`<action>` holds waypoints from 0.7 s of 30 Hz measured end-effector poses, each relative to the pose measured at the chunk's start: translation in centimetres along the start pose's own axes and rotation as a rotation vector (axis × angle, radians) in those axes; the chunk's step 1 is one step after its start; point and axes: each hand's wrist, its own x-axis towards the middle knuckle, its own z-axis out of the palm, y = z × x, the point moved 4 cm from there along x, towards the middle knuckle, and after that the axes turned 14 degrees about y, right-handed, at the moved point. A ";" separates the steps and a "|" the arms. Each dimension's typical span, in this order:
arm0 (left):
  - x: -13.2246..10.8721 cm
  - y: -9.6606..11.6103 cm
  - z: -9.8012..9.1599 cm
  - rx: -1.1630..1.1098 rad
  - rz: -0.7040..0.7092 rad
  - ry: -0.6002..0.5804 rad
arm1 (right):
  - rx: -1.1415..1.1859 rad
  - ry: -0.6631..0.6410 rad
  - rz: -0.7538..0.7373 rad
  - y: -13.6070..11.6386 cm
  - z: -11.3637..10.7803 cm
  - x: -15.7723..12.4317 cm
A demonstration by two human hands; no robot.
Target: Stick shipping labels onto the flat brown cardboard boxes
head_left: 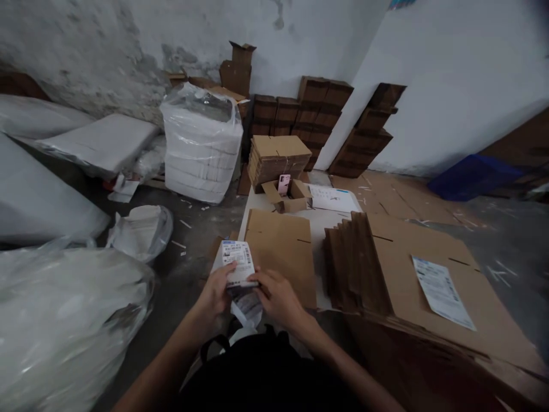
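Observation:
Between my two hands is a stack of printed shipping labels (237,260), white with barcodes, held over the near left edge of the table. My left hand (218,287) grips its left side, thumb on top. On the lower right edge, the fingers of my right hand (277,294) are pinched. More label paper (247,306) hangs below the stack toward my body. Just beyond my right hand lies a flat brown cardboard box (281,249). Another shipping label (444,290) rests on a pile of folded cartons (420,246) at the right.
A small open carton (291,203) with a pink phone (283,184) stands at the table's back, beside a paper sheet (334,198) and a bundle of flat cartons (278,150). Plastic-wrapped white packs (201,149) stand on the left floor. A blue bin (472,176) is far right.

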 end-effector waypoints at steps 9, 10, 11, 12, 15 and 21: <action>5.2 2.1 -7.2 -0.028 0.277 0.372 | -0.073 0.408 0.349 6.4 -5.1 4.5; 5.1 1.8 -6.7 0.012 0.278 0.328 | -0.112 0.374 0.369 7.8 -4.3 4.4; 4.9 1.3 -6.1 0.059 0.271 0.276 | -0.140 0.352 0.370 8.9 -3.6 4.1; 4.7 0.8 -5.3 0.114 0.266 0.224 | -0.178 0.358 0.369 9.8 -3.2 3.5; 4.2 -0.2 -3.4 0.286 0.300 0.109 | -0.310 0.474 0.506 12.5 -3.8 0.9; 3.4 0.4 -2.5 0.263 0.277 0.142 | -0.037 0.602 0.773 13.9 -6.2 -1.9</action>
